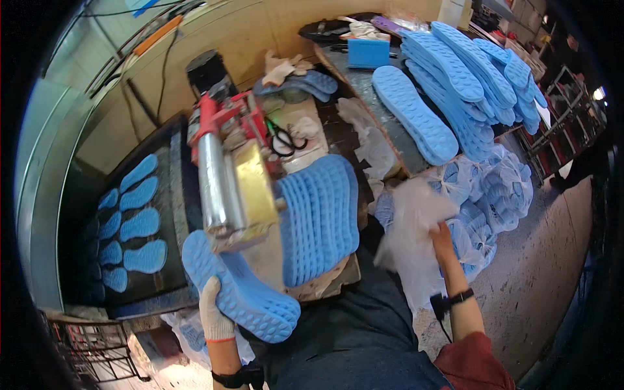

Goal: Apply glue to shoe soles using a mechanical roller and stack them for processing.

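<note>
My left hand [213,313], in a white knit glove, is closed around a small stack of blue shoe soles [250,299] with bumpy faces, held tilted over my lap. My bare right hand [443,246] grips a translucent plastic bag [416,218], which hangs loosely and is partly blurred. A larger pile of blue soles [322,218] leans in a row on the bench in front of me, between the two hands. Just beyond the held stack stands a machine with a silver cylinder [220,182] and red brackets.
Several soles lie spaced out on a dark conveyor belt [172,221] at the left. More stacked soles [448,71] cover the table at far right, beside a blue box [368,53]. Filled plastic bags [497,188] sit below it. Black-handled scissors [284,140] lie behind the bench pile.
</note>
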Motion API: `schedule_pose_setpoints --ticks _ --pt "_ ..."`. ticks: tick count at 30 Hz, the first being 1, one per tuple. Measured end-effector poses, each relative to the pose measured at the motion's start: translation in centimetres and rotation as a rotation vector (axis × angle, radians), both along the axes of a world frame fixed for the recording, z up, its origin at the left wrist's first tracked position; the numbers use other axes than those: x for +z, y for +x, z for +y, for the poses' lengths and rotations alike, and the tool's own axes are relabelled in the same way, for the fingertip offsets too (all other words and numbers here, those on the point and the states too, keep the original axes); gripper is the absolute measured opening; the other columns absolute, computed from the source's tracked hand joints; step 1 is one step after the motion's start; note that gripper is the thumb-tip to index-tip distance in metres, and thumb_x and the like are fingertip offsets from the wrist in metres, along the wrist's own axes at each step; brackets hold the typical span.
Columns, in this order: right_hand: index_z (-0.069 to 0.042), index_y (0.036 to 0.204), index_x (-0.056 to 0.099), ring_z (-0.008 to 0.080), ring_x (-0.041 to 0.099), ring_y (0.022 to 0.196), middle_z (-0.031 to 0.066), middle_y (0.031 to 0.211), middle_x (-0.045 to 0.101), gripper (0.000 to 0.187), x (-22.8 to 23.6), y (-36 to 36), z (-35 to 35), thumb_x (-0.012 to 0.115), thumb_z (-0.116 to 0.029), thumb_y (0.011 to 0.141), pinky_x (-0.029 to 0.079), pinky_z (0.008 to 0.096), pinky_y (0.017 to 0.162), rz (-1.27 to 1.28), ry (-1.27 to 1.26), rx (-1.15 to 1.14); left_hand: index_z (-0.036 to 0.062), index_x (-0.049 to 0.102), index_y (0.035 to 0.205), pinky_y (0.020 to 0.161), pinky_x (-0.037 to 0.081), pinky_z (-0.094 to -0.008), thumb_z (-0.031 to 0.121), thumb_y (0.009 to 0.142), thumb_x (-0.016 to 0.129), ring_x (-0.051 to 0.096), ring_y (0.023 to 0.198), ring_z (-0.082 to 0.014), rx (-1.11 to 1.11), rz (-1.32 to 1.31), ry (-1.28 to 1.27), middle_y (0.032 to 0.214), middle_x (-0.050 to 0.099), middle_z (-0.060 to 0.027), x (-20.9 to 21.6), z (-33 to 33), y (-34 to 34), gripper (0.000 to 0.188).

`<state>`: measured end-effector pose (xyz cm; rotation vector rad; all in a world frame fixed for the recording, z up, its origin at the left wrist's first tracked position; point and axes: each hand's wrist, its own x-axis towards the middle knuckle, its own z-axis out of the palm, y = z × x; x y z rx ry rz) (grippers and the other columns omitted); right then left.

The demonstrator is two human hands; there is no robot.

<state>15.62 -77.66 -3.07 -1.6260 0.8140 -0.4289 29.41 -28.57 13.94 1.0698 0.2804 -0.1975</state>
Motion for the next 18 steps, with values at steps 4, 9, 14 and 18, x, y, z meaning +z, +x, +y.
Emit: schedule_pose_setpoints --ticks 4,9,14,18 --pt "0.004 0.099 0.051 0.0308 0.052 0.098 0.0182 0.099 0.057 0.029 -12.9 10.1 -12.8 0.055 -0.020 0.083 0.040 0.0361 0.088 0.189 -0.635 -0.035 -0.0018 0.053 0.121 0.095 0.045 -0.0402 0.021 0.084 0.063 0.058 0.105 -0.0259 -0.119 -0.029 -0.004 0.115 0.059 -0.0117 -0.8 -3.7 3.9 0.045" --pt "-0.014 0.132 0.044 0.0193 0.048 0.086 0.0103 0.116 0.055 0.041 -14.6 18.6 -10.5 0.038 -0.034 0.096 0.041 0.0336 0.086 0.437 -0.585 0.348 0.0051 0.034 0.138 0.092 0.046 -0.0312 0.006 0.084 0.061 0.051 0.110 -0.0157 -0.287 -0.150 0.849 0.124 0.051 -0.0073 -2.8 -0.3 3.8 0.060" --pt "-0.006 0.130 0.048 0.0196 0.052 0.107 0.0112 0.119 0.056 0.041 -13.2 28.8 -8.6 0.046 -0.024 0.093 0.041 0.0319 0.093 0.022 0.164 0.435 0.0096 0.023 0.145 0.097 0.041 -0.0330 0.036 0.083 0.067 0.047 0.120 -0.0240 -0.077 0.035 0.973 0.136 0.043 -0.0157 -5.9 -0.4 6.1 0.080" --pt "-0.001 0.119 0.054 0.0197 0.053 0.102 0.0101 0.113 0.057 0.032 -23.1 38.7 -19.3 0.042 -0.014 0.093 0.042 0.0316 0.090 -0.210 0.434 0.337 0.0098 0.023 0.145 0.099 0.038 -0.0343 0.038 0.081 0.068 0.046 0.121 -0.0259 0.072 0.220 0.477 0.136 0.044 -0.0179 -6.5 -0.8 6.1 0.083"
